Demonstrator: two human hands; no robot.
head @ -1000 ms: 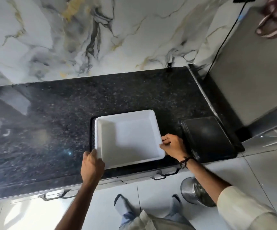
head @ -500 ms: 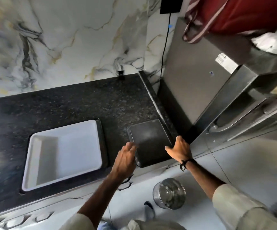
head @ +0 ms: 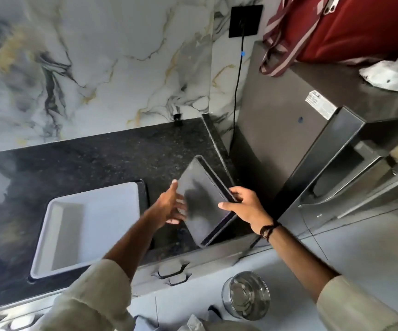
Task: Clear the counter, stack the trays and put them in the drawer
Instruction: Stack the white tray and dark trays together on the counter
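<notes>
A black tray (head: 201, 199) is tilted up off the dark granite counter (head: 85, 163), its right edge raised. My right hand (head: 245, 206) grips that right edge, thumb over the inside. On the tray's left edge rests my left hand (head: 169, 206), fingers spread against it. To the left a white tray (head: 90, 225) sits nested on another black tray (head: 143, 194), of which only the far and right rim shows.
A steel fridge (head: 288, 139) stands right of the counter, with a red bag (head: 350, 27) on top. A black cable (head: 237, 91) hangs from a wall socket. Drawer handles (head: 171, 273) run below the counter edge. A steel pot (head: 245, 298) is on the floor.
Both hands left the white tray and moved right to the black tray, which lay flat half a second ago. Now it is lifted and tilted between my hands. The view has swung right.
</notes>
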